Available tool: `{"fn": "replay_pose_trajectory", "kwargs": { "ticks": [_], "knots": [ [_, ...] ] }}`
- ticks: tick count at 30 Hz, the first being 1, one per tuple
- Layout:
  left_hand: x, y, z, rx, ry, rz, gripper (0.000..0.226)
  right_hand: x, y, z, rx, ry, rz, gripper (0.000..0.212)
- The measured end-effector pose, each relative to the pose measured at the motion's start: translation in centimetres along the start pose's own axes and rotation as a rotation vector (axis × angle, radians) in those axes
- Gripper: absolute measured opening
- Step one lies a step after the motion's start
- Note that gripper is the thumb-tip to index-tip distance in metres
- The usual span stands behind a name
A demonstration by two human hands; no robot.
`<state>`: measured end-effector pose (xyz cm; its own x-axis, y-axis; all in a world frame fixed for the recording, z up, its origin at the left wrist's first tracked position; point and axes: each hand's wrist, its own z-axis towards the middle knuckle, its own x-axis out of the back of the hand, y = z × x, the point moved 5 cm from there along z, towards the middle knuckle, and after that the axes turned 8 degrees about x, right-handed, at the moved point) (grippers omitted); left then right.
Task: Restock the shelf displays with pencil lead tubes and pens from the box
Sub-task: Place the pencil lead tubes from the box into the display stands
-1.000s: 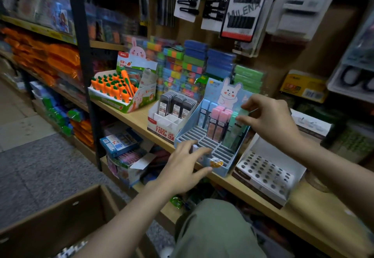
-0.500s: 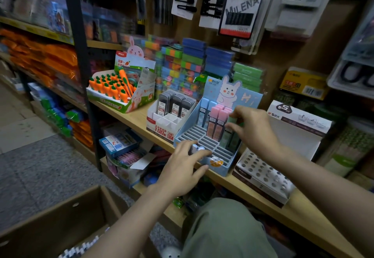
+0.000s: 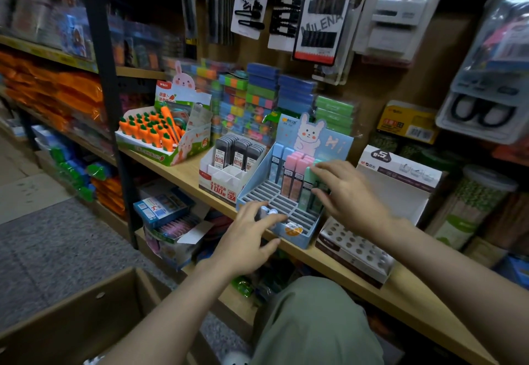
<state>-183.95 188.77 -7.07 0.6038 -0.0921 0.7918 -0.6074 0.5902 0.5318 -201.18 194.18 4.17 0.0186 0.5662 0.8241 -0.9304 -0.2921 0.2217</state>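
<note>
Pencil lead tubes (image 3: 293, 177) are standing in the blue bunny display (image 3: 289, 207) on the shelf; right hand (image 3: 347, 195) is touching the green ones open-fingered, left hand (image 3: 249, 238) pinching small pieces needing slots.

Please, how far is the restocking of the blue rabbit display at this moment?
Done: blue, pink and green tubes stand in the back rows of the blue rabbit display. In hand: the left hand holds pale tubes at the front slots; the right hand touches the green tubes. Left: the front slots and the white holed pen stand are unfilled.
</note>
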Motion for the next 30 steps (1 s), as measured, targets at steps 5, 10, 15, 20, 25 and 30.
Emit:
{"fn": "replay_pose_trajectory", "kwargs": {
  "ticks": [5,10,15,20,25,30],
  "knots": [
    [1.2,0.7,-0.7,0.032,-0.033,-0.156,0.041,-0.2,-0.6,-0.4,-0.074,-0.110,0.073,0.061],
    [3.2,-1.5,-4.3,0.103,0.162,-0.465,0.031,1.4,-3.9,0.5,-0.023,0.017,0.244,0.058],
    [3.2,-9.6,-11.8,0.416,0.209,-0.560,0.016,-3.1,-14.4,3.4,0.092,-0.085,0.601,0.028],
    [1.7,-20.1,-22.8,0.965,0.429,-0.636,0.014,-13.4,-27.4,2.7,0.145,-0.478,0.831,0.017],
    [-2.8,-27.1,-32.9,1.545,0.742,-0.778,0.015,-23.4,-35.2,-1.8,-0.005,-0.780,0.904,0.019],
    [-6.6,-28.7,-35.2,1.680,0.568,-0.648,0.021,-30.1,-38.4,-5.8,-0.027,-0.980,0.843,0.043]
  ]
}}
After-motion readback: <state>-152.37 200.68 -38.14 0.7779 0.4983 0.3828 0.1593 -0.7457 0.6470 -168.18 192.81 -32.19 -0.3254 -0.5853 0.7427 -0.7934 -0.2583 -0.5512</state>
